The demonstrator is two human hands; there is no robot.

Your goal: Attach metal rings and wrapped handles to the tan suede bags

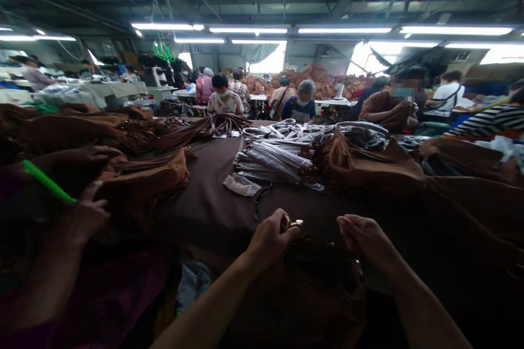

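My left hand (pixel 268 240) is closed round a gold-coloured metal clasp (pixel 295 223), whose bright end sticks out past the thumb and forefinger. Apart from it on the right, my right hand (pixel 368 237) has its fingers pinched together; whatever they grip is hidden. Below and between both hands hangs a brown bag (pixel 319 300), its upper part dark and hard to make out. A small bright metal spot shows on the bag's right edge, under my right hand.
White-wrapped straps (pixel 274 161) lie in a pile on the brown-covered table (pixel 208 196), beside a clear plastic sleeve (pixel 241 184). Brown fabric pieces (pixel 372 163) are stacked right and left. At left, a co-worker's hands (pixel 88 215) are near a green strip (pixel 47 181). Several people sit beyond.
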